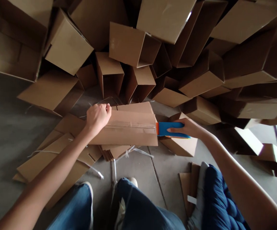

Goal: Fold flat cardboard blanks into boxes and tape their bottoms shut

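A closed cardboard box [129, 135] lies across the middle of the view, a strip of clear tape [131, 125] running along its top seam. My right hand [188, 127] grips a blue tape dispenser [165, 128], whose orange front end meets the box's right edge. At the box's left end, my left hand [99, 115] is closed in a fist against the cardboard. Whatever its curled fingers may hold is hidden. Under the box sits a stack of flat cardboard [109, 154], with loose white strapping [127, 154] beside it.
Open cardboard boxes [126, 43] are heaped across the far side. Flattened cardboard [57, 156] with a white strap lies at left. A dark blue tufted cushion [215, 195] is near my right leg, beside cardboard pieces [186, 185]. The floor [138, 166] is grey concrete.
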